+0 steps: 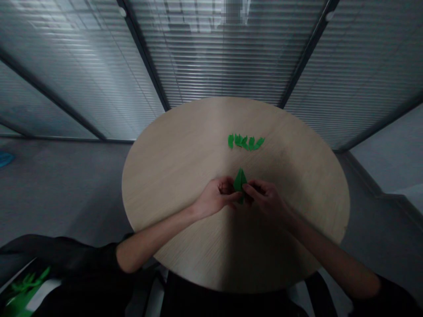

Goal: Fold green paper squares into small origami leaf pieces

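Both of my hands meet over the middle of a round wooden table [185,149]. My left hand [216,197] and my right hand [266,198] are closed in a pinch on a small folded green paper piece [240,179], whose pointed tip sticks up and away from me. Its lower part is hidden between my fingers. Farther back on the table lies a short row of several folded green paper pieces [245,142], apart from my hands.
Glass walls with horizontal blinds and dark frames stand behind the table [211,57]. Grey floor surrounds it. At the lower left edge of view lies a sheet with green shapes [23,286]. A blue object [5,158] sits on the floor at far left.
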Motion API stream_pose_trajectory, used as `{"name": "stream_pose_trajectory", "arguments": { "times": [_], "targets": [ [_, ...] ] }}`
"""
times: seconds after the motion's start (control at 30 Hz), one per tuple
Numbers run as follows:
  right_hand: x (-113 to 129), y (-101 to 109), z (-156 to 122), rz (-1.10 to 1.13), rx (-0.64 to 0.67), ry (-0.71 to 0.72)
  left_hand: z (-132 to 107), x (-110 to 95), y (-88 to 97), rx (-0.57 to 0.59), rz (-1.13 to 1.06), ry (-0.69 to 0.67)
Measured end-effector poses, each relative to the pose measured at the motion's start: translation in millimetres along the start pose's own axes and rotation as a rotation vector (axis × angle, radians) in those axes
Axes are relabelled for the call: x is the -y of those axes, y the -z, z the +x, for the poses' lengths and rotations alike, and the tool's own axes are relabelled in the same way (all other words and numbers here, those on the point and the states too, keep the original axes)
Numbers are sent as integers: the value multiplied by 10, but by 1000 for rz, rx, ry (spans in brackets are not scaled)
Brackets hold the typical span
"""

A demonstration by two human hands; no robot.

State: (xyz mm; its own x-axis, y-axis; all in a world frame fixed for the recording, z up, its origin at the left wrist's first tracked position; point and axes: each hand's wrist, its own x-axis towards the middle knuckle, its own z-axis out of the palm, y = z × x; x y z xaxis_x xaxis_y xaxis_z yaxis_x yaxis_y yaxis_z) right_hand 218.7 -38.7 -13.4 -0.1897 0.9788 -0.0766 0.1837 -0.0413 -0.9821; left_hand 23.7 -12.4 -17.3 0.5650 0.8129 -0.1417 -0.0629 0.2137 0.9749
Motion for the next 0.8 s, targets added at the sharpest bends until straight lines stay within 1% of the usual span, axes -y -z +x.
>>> {"name": "stream_pose_trajectory", "arguments": {
  "times": [0.17, 0.33, 0.6, 0.7, 0.8],
  "targets": [
    [6, 14, 11, -13, 35, 0, -4, -8, -20, -16, 7, -7],
    [-67, -16, 9, 36, -18, 0, 3, 10, -21, -10, -40, 23],
    [-146, -30, 51, 43, -31, 4, 35, 99, 5, 27, -63, 47],
    [-174, -45, 71, 42, -11, -24, 42, 133, 14, 24, -62, 45],
    [-206, -68, 86, 18, -33, -27, 51, 175, 33, 1, -25, 34]
  ]
}}
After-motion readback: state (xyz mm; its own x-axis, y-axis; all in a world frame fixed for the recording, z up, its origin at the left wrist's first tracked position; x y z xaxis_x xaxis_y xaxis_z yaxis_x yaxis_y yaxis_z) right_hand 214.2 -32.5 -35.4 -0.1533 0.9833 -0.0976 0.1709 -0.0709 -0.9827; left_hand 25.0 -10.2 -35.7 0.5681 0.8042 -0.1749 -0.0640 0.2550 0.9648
